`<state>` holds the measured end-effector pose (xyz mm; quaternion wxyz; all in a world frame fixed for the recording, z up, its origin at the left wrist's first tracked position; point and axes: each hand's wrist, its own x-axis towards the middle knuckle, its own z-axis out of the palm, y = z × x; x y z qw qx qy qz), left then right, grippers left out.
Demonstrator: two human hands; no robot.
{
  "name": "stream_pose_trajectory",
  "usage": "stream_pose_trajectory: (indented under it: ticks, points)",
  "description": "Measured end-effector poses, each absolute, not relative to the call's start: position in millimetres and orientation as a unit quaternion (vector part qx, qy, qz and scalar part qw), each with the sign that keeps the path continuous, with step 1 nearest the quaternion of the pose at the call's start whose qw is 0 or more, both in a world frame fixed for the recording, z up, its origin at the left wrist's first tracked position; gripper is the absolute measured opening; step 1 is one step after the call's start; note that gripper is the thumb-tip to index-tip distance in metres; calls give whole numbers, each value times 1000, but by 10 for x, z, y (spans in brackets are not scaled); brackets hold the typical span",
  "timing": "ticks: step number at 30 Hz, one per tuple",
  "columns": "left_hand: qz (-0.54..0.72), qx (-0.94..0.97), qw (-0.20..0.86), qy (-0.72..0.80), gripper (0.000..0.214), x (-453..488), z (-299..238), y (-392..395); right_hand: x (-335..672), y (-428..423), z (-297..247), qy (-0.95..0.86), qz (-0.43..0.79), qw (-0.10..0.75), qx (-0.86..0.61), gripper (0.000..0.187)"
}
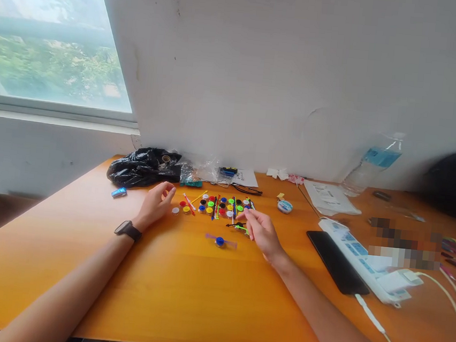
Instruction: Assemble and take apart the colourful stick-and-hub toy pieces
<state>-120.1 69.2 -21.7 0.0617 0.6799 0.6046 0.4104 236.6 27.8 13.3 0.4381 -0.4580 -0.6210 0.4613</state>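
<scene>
Forearms reached in from the near edge of the orange table (61, 262), the left one wearing a black watch (127, 230) at the wrist. Just beyond them, between the two hands, a small propeller piece (220, 240) with purple blades and a blue hub lay flat on the wood, touched by neither hand. The right hand (262, 234) hovered low beside it, fingers loosely curled, thumb and forefinger pinched near a thin green stick (242, 228) and a small black piece (237, 224); whether it truly gripped the stick could not be told. The left hand (156, 203) rested on its edge, half open, fingers curved and holding nothing, just beside a cluster of coloured caps and sticks (218, 205) laid in rows. To the right lay a black phone (338, 262) and a white power strip (359, 256), side by side. Farther back, against the wall, sat a crumpled black plastic bag (144, 167), a pair of glasses (246, 189), some papers (330, 198) and a clear water bottle (369, 166).
</scene>
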Motion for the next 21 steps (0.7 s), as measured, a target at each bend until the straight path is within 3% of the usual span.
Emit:
stream_pose_trajectory:
  ticks: [7,11,16,21]
  points:
    - [385,747,135,525,29,-1094,-265,634,2480,383,-35,-699,317,438,-469,47]
    - [348,794,106,486,31,-1001,-184,531,2448,314,-61,-778,198,385,-455,41]
    - [329,812,69,477,28,-984,-186,533,2401,227,-35,-809,169,346,-445,38]
    - [334,817,112,457,15,-987,-194,558,2417,283,-34,-819,135,354,-432,31]
